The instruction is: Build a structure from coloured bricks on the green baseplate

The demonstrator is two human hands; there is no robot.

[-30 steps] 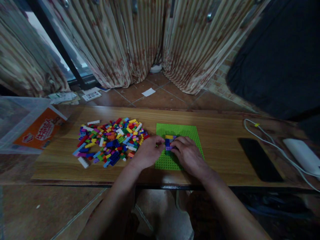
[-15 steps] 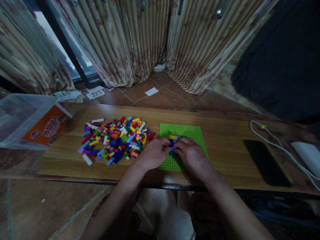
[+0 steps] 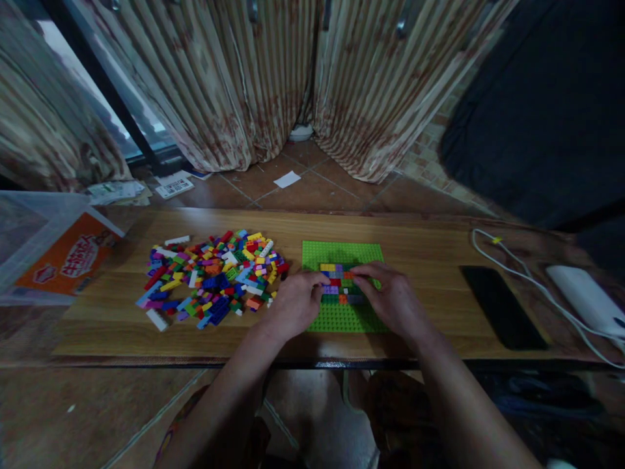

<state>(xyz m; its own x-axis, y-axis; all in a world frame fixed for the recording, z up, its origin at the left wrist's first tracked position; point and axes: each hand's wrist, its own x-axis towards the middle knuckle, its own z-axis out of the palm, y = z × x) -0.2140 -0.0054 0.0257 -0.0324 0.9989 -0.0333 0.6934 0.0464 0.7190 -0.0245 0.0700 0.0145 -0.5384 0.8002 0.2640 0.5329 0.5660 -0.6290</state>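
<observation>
A green studded baseplate [image 3: 342,320] lies on the table in front of me. Joined to it is a flat patch of toy building bricks [image 3: 334,283] in yellow, blue, red, purple, orange, grey and dark green. My left hand [image 3: 297,303] is closed at the patch's left side, its thumb and index fingertips against the bricks there. At the opposite side my right hand [image 3: 388,290] is also closed, with fingertips on the bricks near an orange one. The fingers hide both outer edges of the patch.
A heap of loose coloured bricks [image 3: 209,277] spreads over the table's left part. Beyond it stands a clear plastic box [image 3: 49,203] with an orange label. To the right lie a black phone [image 3: 502,307], a white power bank [image 3: 583,296] and a white cable [image 3: 530,264].
My right hand has shifted right and uncovered more of the brick patch, including its orange, red and grey bricks. My left hand stays at the left edge. The whole view has swayed slightly.
</observation>
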